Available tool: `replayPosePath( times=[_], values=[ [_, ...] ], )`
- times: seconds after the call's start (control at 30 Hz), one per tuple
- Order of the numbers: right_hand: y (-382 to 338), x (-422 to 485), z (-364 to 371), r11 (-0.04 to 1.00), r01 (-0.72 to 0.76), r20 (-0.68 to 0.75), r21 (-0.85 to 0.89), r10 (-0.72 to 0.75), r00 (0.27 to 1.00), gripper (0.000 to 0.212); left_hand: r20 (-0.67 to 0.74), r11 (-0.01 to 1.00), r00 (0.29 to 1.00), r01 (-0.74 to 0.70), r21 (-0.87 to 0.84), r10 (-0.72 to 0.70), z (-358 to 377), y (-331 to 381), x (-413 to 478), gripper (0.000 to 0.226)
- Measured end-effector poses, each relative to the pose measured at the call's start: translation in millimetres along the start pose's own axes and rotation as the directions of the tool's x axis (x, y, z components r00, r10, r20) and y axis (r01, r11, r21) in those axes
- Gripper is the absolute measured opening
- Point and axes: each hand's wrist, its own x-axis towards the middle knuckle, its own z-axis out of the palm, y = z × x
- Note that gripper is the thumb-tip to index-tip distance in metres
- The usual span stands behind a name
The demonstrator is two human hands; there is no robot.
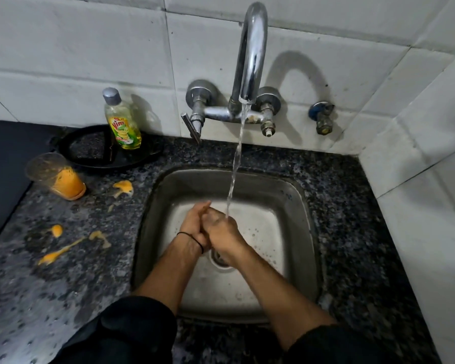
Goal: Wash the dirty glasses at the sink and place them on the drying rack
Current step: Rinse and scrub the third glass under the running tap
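Both hands are down in the square stainless-steel sink (305,195), pressed together under the stream of water (235,164) from the curved chrome tap (250,48). The left hand (192,224), with a black band at the wrist, has its fingers fairly straight and laid against the right hand (222,231). The right shows us its back. Its fingers are tucked against the left, and I can't tell how far they curl. Neither holds a glass; it's hand on hand in the water.

Now the one that matters: the clear tumbler with orange dregs (57,179) sits on the speckled dark granite counter (352,232). It is off to the left and further back than the hands, well apart from the sink's rim. It looks to be standing on its base, mouth up, though its axis leans up and left in this wide view.

So the left hand is the nearer one, and I'd expect the reach to go left and away over the rim. Orange splashes (124,187) lie between tumbler and sink, so the counter there may be slippery. A yellow dish-soap bottle (121,122) stands behind, on a round black pan (95,153). No drying rack is in view.
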Motion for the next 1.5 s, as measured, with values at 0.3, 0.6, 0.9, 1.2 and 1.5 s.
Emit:
replayPosePath(
  times=[0.3, 0.6, 0.9, 1.2, 1.5],
  values=[
    [13.2, -13.7, -32.3, 0.546, 0.438, 0.306, -0.714, -0.32, 0.897, 0.029, -0.106, 0.989, 0.985, 0.145, 0.041, -0.14, -2.3, 8.3, 2.2, 0.043],
    [23.2, -34.3, -16.4, 0.877, 0.152, -0.361, 0.455, 0.026, 0.932, 0.008, -0.218, 0.945, 0.971, -0.16, -0.284, 0.098, -9.2, 1.5, 28.6, 0.087],
    [5.1, -30.6, -11.2, 0.924, 0.337, -0.214, 0.181, -0.298, 0.93, 0.034, -0.037, 0.806, 0.849, -0.513, -0.295, 0.527, 7.9, -10.6, -0.6, 0.038],
    [-22.3, -14.3, -30.7, 0.761, -0.174, -0.063, 0.625, 0.271, 0.961, 0.038, 0.217, 0.609, 0.63, -0.777, 0.162, 0.746, 0.1, 0.6, -35.4, 0.049],
    [-27.7, -30.1, -28.2, 0.997, 0.004, -0.02, -0.075, -0.005, 1.0, 0.049, -0.205, 0.845, 0.871, -0.486, -0.221, 0.447, -16.2, -1.7, -21.0, 0.023]
  ],
)
